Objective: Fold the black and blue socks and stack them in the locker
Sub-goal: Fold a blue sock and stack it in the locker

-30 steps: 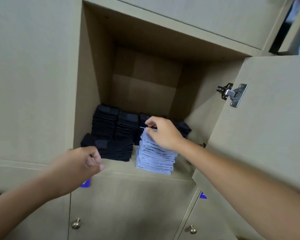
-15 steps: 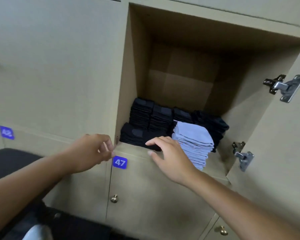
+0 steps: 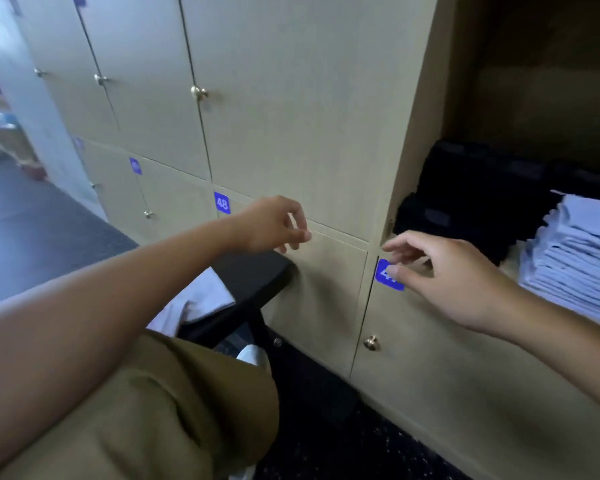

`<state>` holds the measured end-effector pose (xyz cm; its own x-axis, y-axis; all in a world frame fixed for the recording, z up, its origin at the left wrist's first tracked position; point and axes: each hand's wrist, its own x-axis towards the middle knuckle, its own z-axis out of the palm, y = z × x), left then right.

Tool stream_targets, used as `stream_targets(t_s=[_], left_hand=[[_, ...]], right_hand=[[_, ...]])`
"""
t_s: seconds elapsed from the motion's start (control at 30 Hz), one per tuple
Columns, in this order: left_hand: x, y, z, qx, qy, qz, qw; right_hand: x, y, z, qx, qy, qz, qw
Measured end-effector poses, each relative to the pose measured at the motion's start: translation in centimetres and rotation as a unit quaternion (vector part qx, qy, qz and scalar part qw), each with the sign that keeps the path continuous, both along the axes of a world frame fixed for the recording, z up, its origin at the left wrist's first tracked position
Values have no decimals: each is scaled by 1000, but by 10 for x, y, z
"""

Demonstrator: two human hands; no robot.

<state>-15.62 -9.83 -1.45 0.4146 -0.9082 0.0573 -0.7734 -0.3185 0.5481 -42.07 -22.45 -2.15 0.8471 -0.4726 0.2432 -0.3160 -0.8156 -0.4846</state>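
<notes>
The right hand [image 3: 454,275], which was resting on the stack of blue socks [image 3: 579,258] a second ago, is now being held outside the locker [image 3: 426,109], in front of the blue number plate [image 3: 385,277] on the door below. Its fingers are spread loosely and nothing is being held in them. The left hand [image 3: 274,225] is being kept in the air before the closed door beside plate 48 [image 3: 221,203]; its fingers are loosely curled, the thumb is near the fingertips, and no sock is being pinched between them.

The view is also being turned to the left and downward, so that only the left part of the open compartment is being shown at the right edge. There the black socks [image 3: 471,199] are lying in folded piles at the back and left, and the blue socks are stacked just beside them, toward the front.

Below, a dark seat [image 3: 253,275] with a white cloth [image 3: 201,299] on it is being brought into sight.

From this it is being judged that one blue sock was just added to the pile, and that both empty hands are being withdrawn, probably to fetch the next sock. Whether more socks are waiting cannot be told.
</notes>
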Motion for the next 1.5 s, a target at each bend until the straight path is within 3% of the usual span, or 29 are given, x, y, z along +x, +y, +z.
stream_targets(t_s=[0.23,0.47,0.63,1.0,1.5], left_hand=[[41,35,0,57,-13,34,998],[90,102,-6,271,-64,25,960],[109,137,-27,322,-41,3,946],[121,153,-63,252,-13,-31,967],[131,185,-9,171,51,7,984]], right_hand=[[31,14,-8,29,29,48,998],[71,28,-17,27,69,81,994],[103,46,-21,24,87,106,990],[181,77,-70,111,140,115,977],[258,108,-92,156,183,37,970]])
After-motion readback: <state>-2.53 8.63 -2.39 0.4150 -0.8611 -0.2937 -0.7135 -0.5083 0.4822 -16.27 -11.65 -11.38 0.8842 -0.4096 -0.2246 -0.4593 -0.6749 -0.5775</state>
